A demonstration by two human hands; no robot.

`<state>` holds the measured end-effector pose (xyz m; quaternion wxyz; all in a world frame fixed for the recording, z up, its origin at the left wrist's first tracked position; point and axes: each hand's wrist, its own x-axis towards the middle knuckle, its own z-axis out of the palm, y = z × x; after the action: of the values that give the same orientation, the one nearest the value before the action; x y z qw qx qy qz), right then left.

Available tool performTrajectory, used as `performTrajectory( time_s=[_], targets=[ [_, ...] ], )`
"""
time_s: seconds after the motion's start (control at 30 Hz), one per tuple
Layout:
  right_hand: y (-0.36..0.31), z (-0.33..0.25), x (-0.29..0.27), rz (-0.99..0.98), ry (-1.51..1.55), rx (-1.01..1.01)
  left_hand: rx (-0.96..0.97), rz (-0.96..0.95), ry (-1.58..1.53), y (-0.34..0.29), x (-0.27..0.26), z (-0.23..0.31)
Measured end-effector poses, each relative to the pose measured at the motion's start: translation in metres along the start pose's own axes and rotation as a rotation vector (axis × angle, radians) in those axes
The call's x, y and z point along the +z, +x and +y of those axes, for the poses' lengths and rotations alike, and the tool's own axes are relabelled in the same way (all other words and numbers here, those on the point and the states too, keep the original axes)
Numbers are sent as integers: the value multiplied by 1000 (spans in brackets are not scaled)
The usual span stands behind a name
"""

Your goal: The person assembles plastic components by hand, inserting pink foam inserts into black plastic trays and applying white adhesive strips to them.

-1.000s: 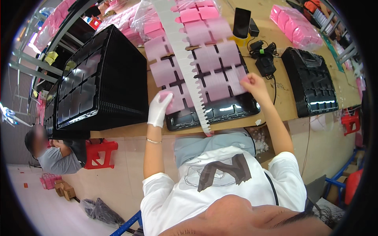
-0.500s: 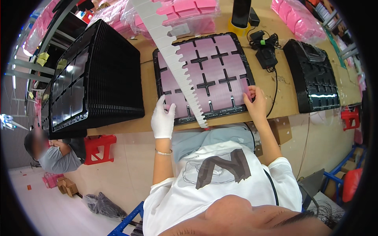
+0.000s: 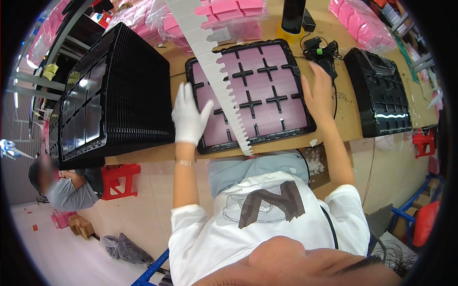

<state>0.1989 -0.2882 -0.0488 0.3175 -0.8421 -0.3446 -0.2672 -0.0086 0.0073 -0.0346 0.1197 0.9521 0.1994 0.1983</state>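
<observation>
A black compartment tray [image 3: 286,131] lies flat on the wooden bench [image 3: 343,119], directly in front of the seated person, its pockets filled with pale pink pieces divided by black cross-shaped ribs. The left hand [image 3: 190,117], in a white glove, rests over the tray's left edge, fingers spread and gripping nothing. The right hand [image 3: 318,90], bare, lies flat at the tray's right edge with fingers extended and loosely together, also gripping nothing; whether the palm presses on the rim cannot be told from this angle. A white notched strip [image 3: 224,90] runs diagonally across the tray. A tall stack of black trays [image 3: 119,90] stands just left; another black tray stack [image 3: 381,95] sits right. Bagged pink pieces [image 3: 358,24] lie behind.
</observation>
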Motion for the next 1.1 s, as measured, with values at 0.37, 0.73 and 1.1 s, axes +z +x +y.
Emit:
performTrajectory(
  time_s=[0.37, 0.73, 1.1],
  targets=[
    [40, 36, 125, -354, -426, -183, 153, -45, 348, 82, 98, -46],
    [42, 24, 69, -200, -84, -194, 149, -91, 119, 47, 47, -12],
    [-93, -22, -68, -459, -87, -255, 345, -242, 80, -103, -27, 34]
  ],
)
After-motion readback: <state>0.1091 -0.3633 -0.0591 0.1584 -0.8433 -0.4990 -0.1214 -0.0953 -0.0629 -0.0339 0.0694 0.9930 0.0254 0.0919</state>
